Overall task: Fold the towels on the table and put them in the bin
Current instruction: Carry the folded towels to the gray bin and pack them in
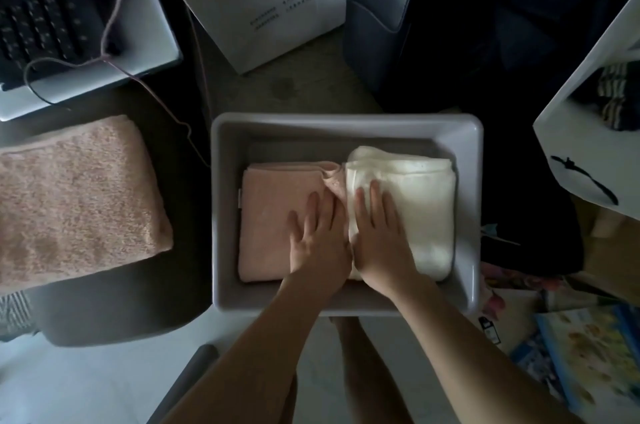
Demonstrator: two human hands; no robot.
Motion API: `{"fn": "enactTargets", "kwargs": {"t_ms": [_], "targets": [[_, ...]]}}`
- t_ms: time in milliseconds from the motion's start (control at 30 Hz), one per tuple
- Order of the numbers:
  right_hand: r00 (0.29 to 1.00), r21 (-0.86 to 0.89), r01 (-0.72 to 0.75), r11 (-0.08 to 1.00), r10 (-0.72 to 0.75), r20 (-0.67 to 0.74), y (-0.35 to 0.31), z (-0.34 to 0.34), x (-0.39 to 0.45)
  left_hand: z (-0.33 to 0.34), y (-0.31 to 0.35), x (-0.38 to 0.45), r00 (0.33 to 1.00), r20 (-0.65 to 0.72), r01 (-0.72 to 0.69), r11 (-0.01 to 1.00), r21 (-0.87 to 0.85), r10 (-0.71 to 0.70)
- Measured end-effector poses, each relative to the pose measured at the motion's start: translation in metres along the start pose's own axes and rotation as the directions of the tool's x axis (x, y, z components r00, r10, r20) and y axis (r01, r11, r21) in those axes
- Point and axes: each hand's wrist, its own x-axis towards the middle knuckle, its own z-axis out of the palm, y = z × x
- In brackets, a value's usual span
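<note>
two towels binned, one folded towel left on the table.

we have left hand (317, 236) flat on the pink towel (270, 222) and right hand (379, 236) flat on the white towel (419, 208), fingers straight, pressing, gripping nothing; both sit side by side in the grey bin (346, 122). the peach towel (76, 198) lies folded on the table to the left. soft, light, floppy terry, we judge: lift it under both side edges so the folds hold. white box (263, 0) at the far side has print, too small to read.
</note>
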Motion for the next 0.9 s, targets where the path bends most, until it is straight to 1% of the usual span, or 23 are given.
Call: {"fn": "enactTargets", "kwargs": {"t_ms": [33,67,100,133,167,200,267,300,333,367,433,467,500,533,567,600,633,700,733,767,833,900], "targets": [[0.999,0.015,-0.039,0.999,0.039,0.009,-0.006,-0.005,0.0,-0.006,-0.002,-0.005,1.0,0.001,-0.009,0.996,-0.087,0.009],[0.997,0.027,-0.076,0.997,0.076,0.004,-0.013,-0.01,-0.002,-0.014,-0.006,-0.012,1.0,-0.012,-0.025,0.977,-0.21,0.023],[0.994,0.041,-0.109,0.993,0.11,-0.004,-0.021,-0.016,-0.005,-0.025,-0.011,-0.022,0.998,-0.047,-0.045,0.939,-0.34,0.031],[0.99,0.078,-0.134,0.988,0.136,-0.019,-0.03,-0.024,-0.009,-0.038,-0.019,-0.035,0.994,-0.109,-0.073,0.89,-0.45,0.026],[0.988,0.137,-0.143,0.98,0.15,-0.039,-0.041,-0.031,-0.014,-0.052,-0.029,-0.05,0.981,-0.193,-0.101,0.849,-0.519,-0.001],[0.988,0.21,-0.126,0.97,0.142,-0.062,-0.054,-0.039,-0.019,-0.066,-0.042,-0.067,0.956,-0.289,-0.126,0.825,-0.551,-0.047],[0.995,0.387,-0.039,0.921,0.072,-0.07,-0.088,-0.055,-0.028,-0.092,-0.076,-0.103,0.861,-0.485,-0.172,0.81,-0.561,-0.153],[0.999,0.476,0.001,0.879,0.022,-0.043,-0.11,-0.062,-0.031,-0.103,-0.098,-0.12,0.802,-0.552,-0.165,0.804,-0.571,-0.228],[1.0,0.556,0.021,0.831,-0.024,-0.002,-0.134,-0.068,-0.033,-0.11,-0.123,-0.136,0.745,-0.58,-0.123,0.788,-0.604,-0.328],[0.997,0.631,0.013,0.776,-0.055,0.048,-0.159,-0.072,-0.032,-0.116,-0.151,-0.149,0.687,-0.575,-0.049,0.761,-0.647,-0.445],[0.981,0.75,-0.078,0.657,-0.082,0.174,-0.206,-0.077,-0.022,-0.123,-0.21,-0.167,0.566,-0.491,0.154,0.67,-0.726,-0.662],[0.968,0.784,-0.128,0.608,-0.095,0.231,-0.228,-0.078,-0.014,-0.125,-0.238,-0.172,0.528,-0.411,0.237,0.593,-0.77,-0.744],[0.958,0.797,-0.157,0.583,-0.107,0.267,-0.248,-0.078,-0.005,-0.127,-0.262,-0.173,0.516,-0.306,0.293,0.5,-0.815,-0.8],[0.955,0.796,-0.164,0.583,-0.109,0.276,-0.265,-0.076,0.004,-0.129,-0.281,-0.172,0.532,-0.183,0.309,0.391,-0.867,-0.826],[0.957,0.785,-0.168,0.597,-0.092,0.275,-0.279,-0.073,0.012,-0.13,-0.295,-0.168,0.572,-0.074,0.289,0.285,-0.914,-0.817],[0.962,0.764,-0.178,0.62,-0.052,0.267,-0.289,-0.07,0.018,-0.13,-0.306,-0.164,0.619,0.0,0.263,0.207,-0.942,-0.785],[0.968,0.736,-0.194,0.649,0.007,0.249,-0.297,-0.065,0.022,-0.127,-0.314,-0.161,0.653,0.028,0.247,0.178,-0.952,-0.757],[0.974,0.669,-0.22,0.71,0.127,0.186,-0.302,-0.055,0.027,-0.121,-0.325,-0.16,0.693,0.016,0.233,0.203,-0.951,-0.721],[0.973,0.65,-0.23,0.724,0.158,0.168,-0.302,-0.05,0.028,-0.119,-0.329,-0.162,0.72,0.023,0.22,0.197,-0.955,-0.693],[0.97,0.66,-0.244,0.711,0.17,0.175,-0.299,-0.047,0.027,-0.115,-0.332,-0.165,0.757,0.049,0.208,0.168,-0.964,-0.652],[0.96,0.729,-0.278,0.626,0.147,0.24,-0.289,-0.045,0.019,-0.108,-0.334,-0.177,0.832,0.103,0.194,0.112,-0.975,-0.546],[0.946,0.771,-0.307,0.557,0.089,0.312,-0.271,-0.05,0.005,-0.1,-0.332,-0.189,0.865,0.139,0.194,0.066,-0.979,-0.482]]}}
